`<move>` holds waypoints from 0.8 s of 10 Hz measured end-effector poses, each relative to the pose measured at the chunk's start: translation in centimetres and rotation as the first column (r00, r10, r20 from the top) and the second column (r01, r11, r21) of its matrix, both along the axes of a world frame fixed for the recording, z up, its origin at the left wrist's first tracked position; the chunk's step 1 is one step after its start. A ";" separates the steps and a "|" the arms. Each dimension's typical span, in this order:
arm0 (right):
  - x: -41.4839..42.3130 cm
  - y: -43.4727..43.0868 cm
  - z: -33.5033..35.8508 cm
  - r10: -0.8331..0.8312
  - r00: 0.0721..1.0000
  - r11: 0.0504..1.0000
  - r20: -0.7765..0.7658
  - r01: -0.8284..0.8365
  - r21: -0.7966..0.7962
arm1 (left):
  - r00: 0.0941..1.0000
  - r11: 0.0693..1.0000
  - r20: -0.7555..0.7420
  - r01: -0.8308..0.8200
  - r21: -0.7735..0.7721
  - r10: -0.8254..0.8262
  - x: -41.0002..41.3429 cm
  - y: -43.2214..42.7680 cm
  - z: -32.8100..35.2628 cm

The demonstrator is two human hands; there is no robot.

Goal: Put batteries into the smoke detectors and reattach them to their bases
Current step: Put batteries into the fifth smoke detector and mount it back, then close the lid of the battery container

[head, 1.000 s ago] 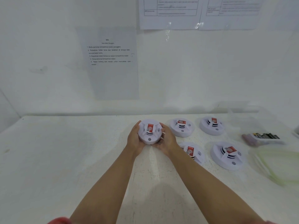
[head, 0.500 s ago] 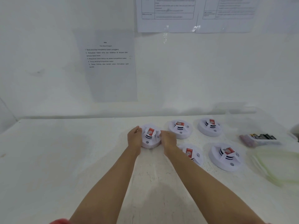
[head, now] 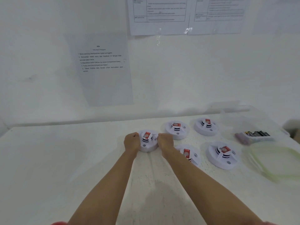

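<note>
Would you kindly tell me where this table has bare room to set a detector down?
Bare: the table left of the left hand, to its edge, and the strip between the forearms. Crowded: right of the right hand, with four detectors, the battery pack and a clear lid.

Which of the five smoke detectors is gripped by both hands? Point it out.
The leftmost smoke detector, clasped between the left hand and the right hand; the other four lie to its right, in no hand.
</note>
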State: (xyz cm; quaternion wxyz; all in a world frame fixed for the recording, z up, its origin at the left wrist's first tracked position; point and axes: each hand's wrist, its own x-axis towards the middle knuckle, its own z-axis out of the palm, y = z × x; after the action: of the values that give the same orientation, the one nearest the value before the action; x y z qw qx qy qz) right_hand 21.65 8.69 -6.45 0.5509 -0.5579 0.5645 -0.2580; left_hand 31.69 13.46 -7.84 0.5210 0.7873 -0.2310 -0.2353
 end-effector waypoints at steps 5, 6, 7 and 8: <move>-9.9 -2.6 7.6 -0.082 0.958 0.993 0.275 0.101 -0.054 | 0.999 0.960 -0.051 -0.017 -0.280 0.002 -11.5 -2.9 7.7; -15.4 -3.6 8.4 -0.125 0.944 0.989 0.304 0.143 -0.040 | 0.997 0.961 -0.067 0.029 -0.274 -0.050 -17.0 -4.6 7.9; -21.3 -5.5 8.2 -0.167 0.930 0.983 0.326 0.181 -0.013 | 0.996 0.963 -0.030 0.072 -0.260 -0.082 -22.0 -6.2 7.1; -27.7 -7.5 7.9 -0.158 0.937 0.985 0.313 0.171 -0.013 | 0.997 0.959 -0.003 0.072 -0.273 -0.075 -27.2 -8.1 5.8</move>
State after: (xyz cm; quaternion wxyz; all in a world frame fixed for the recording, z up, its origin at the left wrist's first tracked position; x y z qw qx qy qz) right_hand -6.08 1.23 1.48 0.5981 -0.4720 0.5102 -0.3989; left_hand 4.50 5.32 -2.07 0.6169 0.6973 -0.2868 -0.2256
